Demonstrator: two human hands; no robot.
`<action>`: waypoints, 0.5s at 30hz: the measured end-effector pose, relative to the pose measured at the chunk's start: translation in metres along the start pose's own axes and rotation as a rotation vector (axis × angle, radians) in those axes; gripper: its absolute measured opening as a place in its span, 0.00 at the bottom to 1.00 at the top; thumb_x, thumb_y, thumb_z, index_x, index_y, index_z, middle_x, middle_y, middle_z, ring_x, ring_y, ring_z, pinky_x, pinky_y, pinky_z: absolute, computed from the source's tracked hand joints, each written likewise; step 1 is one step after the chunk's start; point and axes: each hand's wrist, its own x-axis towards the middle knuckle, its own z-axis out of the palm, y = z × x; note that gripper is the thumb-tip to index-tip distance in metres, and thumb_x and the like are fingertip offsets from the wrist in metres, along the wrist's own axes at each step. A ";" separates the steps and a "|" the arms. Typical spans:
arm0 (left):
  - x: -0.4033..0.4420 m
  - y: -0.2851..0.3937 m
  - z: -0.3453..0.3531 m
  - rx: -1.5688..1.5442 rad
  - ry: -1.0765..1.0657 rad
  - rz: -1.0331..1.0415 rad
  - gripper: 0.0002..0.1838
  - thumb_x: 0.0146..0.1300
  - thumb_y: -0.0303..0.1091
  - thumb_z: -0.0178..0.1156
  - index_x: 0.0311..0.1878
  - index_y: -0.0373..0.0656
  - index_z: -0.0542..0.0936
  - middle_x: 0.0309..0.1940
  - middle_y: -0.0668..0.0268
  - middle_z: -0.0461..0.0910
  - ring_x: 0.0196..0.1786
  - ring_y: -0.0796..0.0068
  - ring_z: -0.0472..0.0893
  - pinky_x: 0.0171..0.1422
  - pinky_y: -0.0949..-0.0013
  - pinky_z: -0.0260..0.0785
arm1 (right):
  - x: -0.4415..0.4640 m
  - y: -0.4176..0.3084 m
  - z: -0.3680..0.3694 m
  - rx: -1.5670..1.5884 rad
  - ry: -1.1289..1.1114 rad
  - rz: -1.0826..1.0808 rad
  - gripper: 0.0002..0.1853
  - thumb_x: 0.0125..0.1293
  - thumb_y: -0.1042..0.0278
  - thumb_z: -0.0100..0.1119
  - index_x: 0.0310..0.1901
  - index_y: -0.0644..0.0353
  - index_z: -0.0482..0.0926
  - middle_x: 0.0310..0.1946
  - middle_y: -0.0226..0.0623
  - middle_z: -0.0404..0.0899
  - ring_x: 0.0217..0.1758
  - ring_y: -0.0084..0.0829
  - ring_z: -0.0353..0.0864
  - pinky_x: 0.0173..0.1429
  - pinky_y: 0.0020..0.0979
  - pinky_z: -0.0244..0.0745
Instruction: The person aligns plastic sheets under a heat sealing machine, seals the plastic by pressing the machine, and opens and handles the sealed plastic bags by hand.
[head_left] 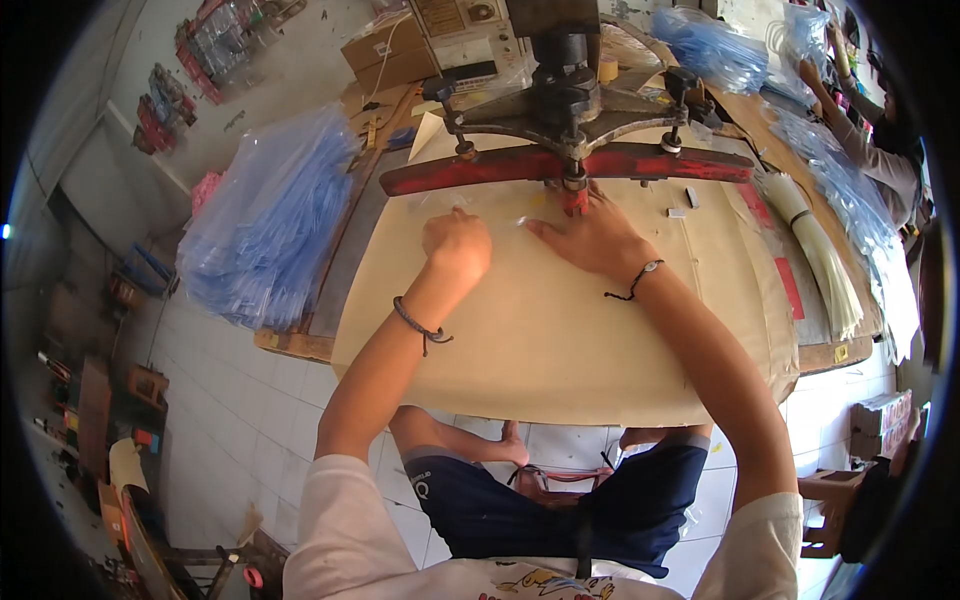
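Observation:
My left hand (pixel 458 243) is closed, its fingers curled at the far part of a brown paper sheet (pixel 520 330). A faint clear plastic film (pixel 438 202) lies just beyond its fingertips; whether the fingers grip it is hidden. My right hand (pixel 598 238) lies flat on the paper with the thumb spread, its fingertips reaching under the red bar (pixel 460 172) of a press. The black press head (pixel 565 100) stands above the bar, with a red fitting (pixel 575 200) in front of the right fingers. Two small metal-looking pieces (pixel 677 212) rest right of that hand.
A stack of bluish clear plastic sheets (pixel 270 220) sits on the left. On the right are a bundle of pale strips (pixel 815 250) and more plastic (pixel 710 50). A cardboard box (pixel 390 55) stands behind. Another person's arm (pixel 835 100) reaches in at the far right.

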 end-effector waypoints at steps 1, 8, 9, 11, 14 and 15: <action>0.002 -0.001 0.000 0.001 -0.001 0.004 0.25 0.62 0.35 0.64 0.63 0.38 0.81 0.57 0.59 0.86 0.55 0.65 0.87 0.51 0.67 0.80 | 0.001 -0.001 -0.003 0.016 -0.028 0.005 0.38 0.73 0.37 0.49 0.64 0.71 0.71 0.61 0.61 0.77 0.69 0.56 0.72 0.79 0.48 0.58; 0.017 -0.011 0.015 0.061 0.046 0.006 0.10 0.56 0.34 0.69 0.42 0.53 0.90 0.40 0.70 0.90 0.41 0.76 0.89 0.31 0.70 0.75 | 0.007 0.004 -0.001 0.014 -0.026 -0.084 0.34 0.71 0.44 0.58 0.66 0.67 0.74 0.63 0.59 0.75 0.66 0.57 0.73 0.70 0.48 0.70; 0.017 -0.013 0.015 0.059 0.050 0.004 0.09 0.54 0.33 0.70 0.40 0.53 0.90 0.38 0.72 0.90 0.39 0.77 0.89 0.29 0.71 0.73 | 0.008 0.007 0.003 -0.023 -0.012 -0.133 0.33 0.71 0.45 0.58 0.66 0.66 0.74 0.63 0.59 0.75 0.66 0.57 0.73 0.70 0.48 0.70; 0.018 -0.013 0.016 0.052 0.058 0.004 0.08 0.51 0.33 0.72 0.36 0.55 0.90 0.33 0.74 0.89 0.34 0.79 0.88 0.23 0.72 0.69 | 0.009 0.015 0.010 -0.065 0.020 -0.194 0.31 0.72 0.47 0.58 0.66 0.64 0.74 0.63 0.58 0.75 0.66 0.57 0.73 0.70 0.49 0.70; 0.009 -0.013 0.007 0.060 0.018 0.002 0.08 0.48 0.32 0.72 0.34 0.55 0.90 0.31 0.74 0.88 0.33 0.79 0.88 0.21 0.73 0.66 | 0.008 0.015 0.011 -0.064 0.040 -0.217 0.29 0.73 0.49 0.57 0.66 0.63 0.75 0.63 0.58 0.75 0.67 0.56 0.73 0.70 0.49 0.69; 0.008 -0.013 0.010 0.069 0.043 0.012 0.08 0.47 0.32 0.73 0.33 0.56 0.89 0.30 0.74 0.88 0.32 0.79 0.87 0.21 0.73 0.65 | 0.008 0.014 0.008 -0.051 0.024 -0.218 0.29 0.73 0.49 0.56 0.66 0.63 0.75 0.63 0.58 0.75 0.67 0.56 0.73 0.71 0.49 0.69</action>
